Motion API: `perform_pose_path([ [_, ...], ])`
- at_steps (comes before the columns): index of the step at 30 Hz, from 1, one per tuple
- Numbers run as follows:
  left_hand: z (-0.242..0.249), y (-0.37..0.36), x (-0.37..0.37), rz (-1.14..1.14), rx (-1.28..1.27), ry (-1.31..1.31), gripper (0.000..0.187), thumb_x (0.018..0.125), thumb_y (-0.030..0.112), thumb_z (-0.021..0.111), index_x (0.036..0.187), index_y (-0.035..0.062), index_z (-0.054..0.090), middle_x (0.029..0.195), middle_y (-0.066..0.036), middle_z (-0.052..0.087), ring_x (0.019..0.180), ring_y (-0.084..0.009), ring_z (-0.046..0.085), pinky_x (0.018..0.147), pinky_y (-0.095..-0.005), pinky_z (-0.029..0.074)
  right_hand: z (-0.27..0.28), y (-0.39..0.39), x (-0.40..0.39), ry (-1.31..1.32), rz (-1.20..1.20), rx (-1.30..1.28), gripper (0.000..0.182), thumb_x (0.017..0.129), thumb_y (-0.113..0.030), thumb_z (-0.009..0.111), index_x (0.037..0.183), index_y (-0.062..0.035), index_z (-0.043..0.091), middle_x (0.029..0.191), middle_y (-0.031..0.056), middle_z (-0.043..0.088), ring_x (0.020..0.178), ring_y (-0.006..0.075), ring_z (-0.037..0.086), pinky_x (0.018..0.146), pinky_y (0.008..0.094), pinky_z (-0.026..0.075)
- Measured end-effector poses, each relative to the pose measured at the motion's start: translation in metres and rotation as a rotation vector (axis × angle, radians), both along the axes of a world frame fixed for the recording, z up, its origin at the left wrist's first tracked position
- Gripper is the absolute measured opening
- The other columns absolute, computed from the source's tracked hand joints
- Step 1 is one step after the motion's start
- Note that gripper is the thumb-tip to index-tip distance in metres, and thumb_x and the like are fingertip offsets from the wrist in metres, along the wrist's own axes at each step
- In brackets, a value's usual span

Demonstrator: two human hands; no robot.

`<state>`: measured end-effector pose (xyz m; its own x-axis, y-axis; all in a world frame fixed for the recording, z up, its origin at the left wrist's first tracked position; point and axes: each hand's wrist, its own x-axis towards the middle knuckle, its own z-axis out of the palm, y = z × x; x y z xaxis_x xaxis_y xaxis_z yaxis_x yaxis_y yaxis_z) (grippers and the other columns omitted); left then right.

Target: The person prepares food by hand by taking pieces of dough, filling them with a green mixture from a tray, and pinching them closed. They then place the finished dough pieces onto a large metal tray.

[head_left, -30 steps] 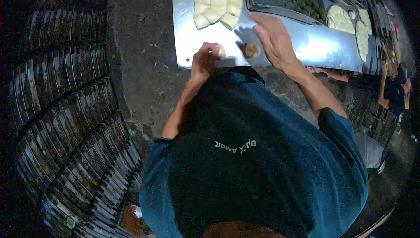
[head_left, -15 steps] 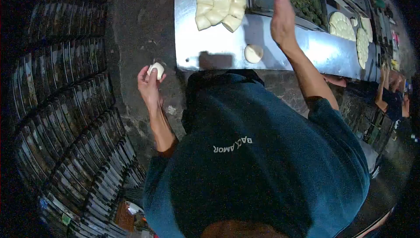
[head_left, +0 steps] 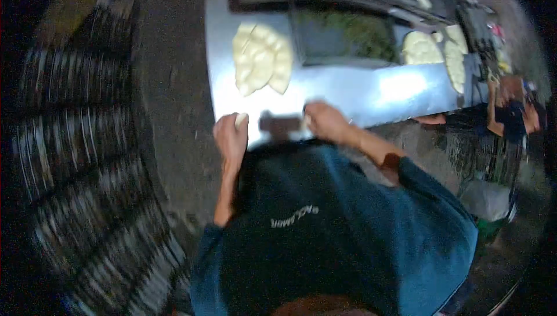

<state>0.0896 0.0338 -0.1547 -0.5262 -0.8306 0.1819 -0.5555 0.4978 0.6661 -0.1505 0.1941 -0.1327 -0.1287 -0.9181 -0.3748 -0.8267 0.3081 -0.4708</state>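
My left hand (head_left: 231, 137) is closed around a small piece of pale dough (head_left: 241, 120) at the left front corner of the shiny metal table (head_left: 342, 92). To its right, my right hand (head_left: 326, 121) is low over the table's front edge with its fingers curled. A bit of pale dough (head_left: 306, 121) shows at those fingers, blurred by motion. Beyond both hands lies a cluster of pressed-together dough pieces (head_left: 262, 60).
A tray of chopped green filling (head_left: 365, 34) stands behind the table's front strip. More dough clusters (head_left: 422, 49) lie at the right. Another person (head_left: 513, 104) is at the far right. Stacked metal trays (head_left: 75, 136) line the left side.
My left hand has moved right to the table corner with its dough. My right hand has come down from over the tray and curled at the front dough. The view has shifted and blurred.
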Motion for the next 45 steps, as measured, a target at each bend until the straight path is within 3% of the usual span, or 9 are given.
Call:
perform_pose_path([
  [2, 0.010, 0.003, 0.003, -0.071, -0.010, -0.007, 0.021, 0.083, 0.018, 0.064, 0.096, 0.0013, 0.064, 0.094, -0.019, 0.063, 0.092, -0.0354, 0.058, 0.084, -0.0434, 0.042, 0.042, 0.001, -0.010, -0.071, -0.044, 0.272, 0.030, 0.083, -0.022, 0.061, 0.104, -0.0040, 0.052, 0.095, 0.0187, 0.060, 0.090, 0.0338, 0.060, 0.078, 0.0441, 0.049],
  [8, 0.024, 0.005, -0.001, 0.089, 0.491, 0.117, 0.019, 0.087, 0.009, 0.061, 0.104, -0.0001, 0.060, 0.099, -0.012, 0.062, 0.089, -0.0214, 0.059, 0.081, -0.0361, 0.047, 0.112, -0.019, -0.187, -0.215, -0.583, -0.573, 0.051, 0.078, -0.019, 0.074, 0.122, -0.0017, 0.054, 0.080, 0.0010, 0.063, 0.072, 0.0092, 0.058, 0.068, 0.0255, 0.049],
  [15, 0.057, -0.010, -0.063, 0.298, 0.914, 0.723, 0.022, 0.087, 0.006, 0.061, 0.106, -0.0037, 0.056, 0.095, -0.010, 0.061, 0.081, -0.0162, 0.059, 0.067, -0.0282, 0.054, 0.164, -0.109, -0.352, 0.422, -0.626, -0.665, 0.035, 0.087, -0.028, 0.060, 0.115, -0.0071, 0.062, 0.103, 0.0172, 0.066, 0.092, 0.0295, 0.065, 0.080, 0.0385, 0.048],
  [22, 0.064, 0.004, -0.078, 0.209, 0.985, 0.495, 0.026, 0.088, 0.006, 0.061, 0.113, -0.0012, 0.056, 0.094, -0.010, 0.063, 0.073, -0.0133, 0.060, 0.056, -0.0227, 0.051, 0.139, -0.124, -0.441, 0.495, -0.670, -0.317, 0.040, 0.078, -0.029, 0.062, 0.113, -0.0094, 0.063, 0.102, 0.0202, 0.065, 0.094, 0.0386, 0.061, 0.081, 0.0431, 0.048],
  [24, 0.057, 0.011, -0.074, 0.221, 0.983, 0.477, 0.027, 0.088, 0.006, 0.061, 0.113, -0.0008, 0.055, 0.093, -0.009, 0.063, 0.071, -0.0128, 0.060, 0.055, -0.0220, 0.049, 0.107, -0.110, -0.505, 0.381, -0.268, -0.275, 0.037, 0.077, -0.031, 0.063, 0.108, -0.0105, 0.065, 0.101, 0.0201, 0.065, 0.093, 0.0386, 0.061, 0.080, 0.0430, 0.048],
  [32, 0.058, 0.028, -0.095, 0.383, 1.047, 0.454, 0.017, 0.085, 0.006, 0.063, 0.101, 0.0000, 0.062, 0.088, -0.009, 0.065, 0.065, -0.0118, 0.059, 0.057, -0.0232, 0.049, 0.104, -0.102, -0.520, 0.606, -0.586, -0.104, 0.060, 0.084, -0.058, 0.053, 0.112, -0.0058, 0.063, 0.100, 0.0197, 0.066, 0.093, 0.0395, 0.062, 0.081, 0.0454, 0.049],
  [36, 0.057, 0.031, -0.116, 0.273, 1.002, 0.490, 0.018, 0.087, 0.006, 0.061, 0.103, 0.0003, 0.061, 0.092, -0.008, 0.064, 0.074, -0.0124, 0.060, 0.061, -0.0235, 0.050, 0.107, -0.132, -0.461, 0.354, 0.038, -0.679, 0.056, 0.080, -0.044, 0.064, 0.123, -0.0090, 0.056, 0.106, 0.0205, 0.064, 0.097, 0.0384, 0.060, 0.087, 0.0438, 0.046],
  [42, 0.074, 0.024, -0.127, 0.214, 0.993, 0.597, 0.024, 0.087, 0.005, 0.060, 0.110, -0.0014, 0.055, 0.096, -0.010, 0.064, 0.077, -0.0153, 0.062, 0.060, -0.0253, 0.053, 0.123, -0.136, -0.428, 0.261, -0.222, -0.360, 0.053, 0.074, -0.031, 0.071, 0.118, -0.0046, 0.057, 0.106, 0.0195, 0.061, 0.104, 0.0386, 0.056, 0.086, 0.0426, 0.045],
  [45, 0.083, 0.017, -0.134, 0.120, 0.920, 0.563, 0.025, 0.085, 0.004, 0.063, 0.109, -0.0021, 0.058, 0.100, -0.009, 0.063, 0.088, -0.0140, 0.061, 0.072, -0.0246, 0.052, 0.103, -0.144, -0.414, 0.724, -0.233, -0.339, 0.048, 0.079, -0.034, 0.068, 0.115, -0.0042, 0.059, 0.104, 0.0190, 0.061, 0.101, 0.0377, 0.056, 0.086, 0.0451, 0.045],
])
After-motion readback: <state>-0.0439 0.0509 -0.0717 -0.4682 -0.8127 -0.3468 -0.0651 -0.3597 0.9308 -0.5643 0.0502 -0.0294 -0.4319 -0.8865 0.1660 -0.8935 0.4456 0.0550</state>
